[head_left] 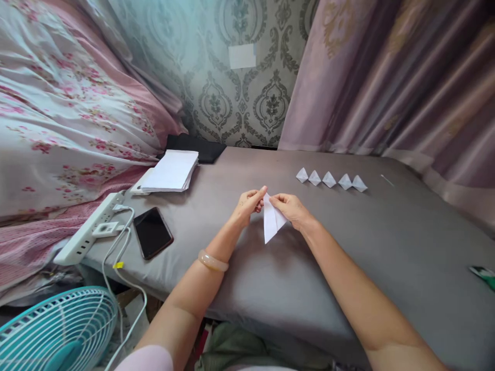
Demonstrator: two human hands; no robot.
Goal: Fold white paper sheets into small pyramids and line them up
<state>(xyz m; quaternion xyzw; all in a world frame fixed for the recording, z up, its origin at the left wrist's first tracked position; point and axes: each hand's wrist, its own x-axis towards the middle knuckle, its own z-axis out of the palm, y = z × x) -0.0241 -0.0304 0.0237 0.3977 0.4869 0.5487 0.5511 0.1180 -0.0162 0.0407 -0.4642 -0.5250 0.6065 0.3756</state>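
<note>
A folded sheet of white paper (272, 221) hangs between my two hands, its pointed end downward, above the grey-covered table. My left hand (249, 205) pinches its upper left edge between thumb and fingers. On the paper's upper right side, my right hand (291, 208) grips it with the thumb on the near face. Folded white paper shapes (329, 179), several of them, stand in a row beyond my right hand. A stack of white paper (170, 171) lies to the far left of my hands.
Left of my forearm lies a black phone (153, 233), with a white power strip (89, 226) and cables beside it. A turquoise fan (62, 330) stands at the lower left. A black cloth (207, 149) lies at the back. Curtains (359, 77) border the right side.
</note>
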